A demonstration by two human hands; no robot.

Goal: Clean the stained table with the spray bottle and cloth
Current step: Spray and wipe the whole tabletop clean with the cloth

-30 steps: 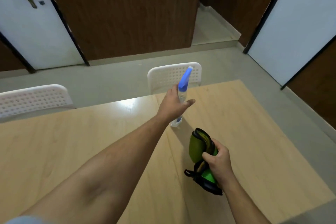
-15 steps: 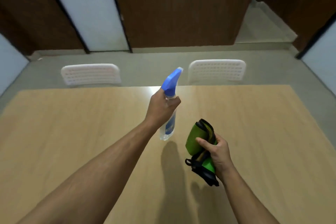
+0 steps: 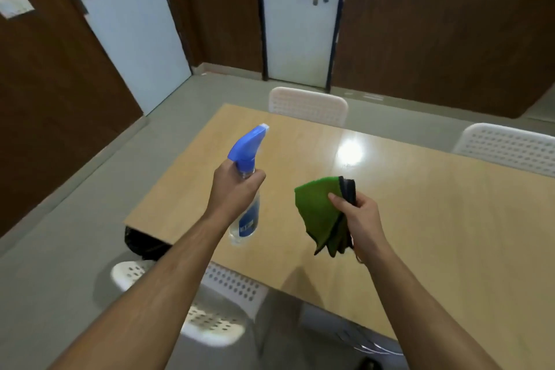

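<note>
Left hand [image 3: 237, 189] clamped round neck of spray bottle [image 3: 248, 186], raised above surface [image 3: 420, 219]; blue label writing too blurred to read. Right hand [image 3: 359, 213] beside it, gripping folded green cloth [image 3: 318, 213].

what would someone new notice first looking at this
The eye goes first to the spray bottle with its bright blue trigger head, gripped in the left hand and raised above the near left corner of the wooden table. Just right of it, the right hand clutches a bunched green cloth over the tabletop. Behind them, a bright glare of light sits on the table in front of a white perforated chair.
</note>
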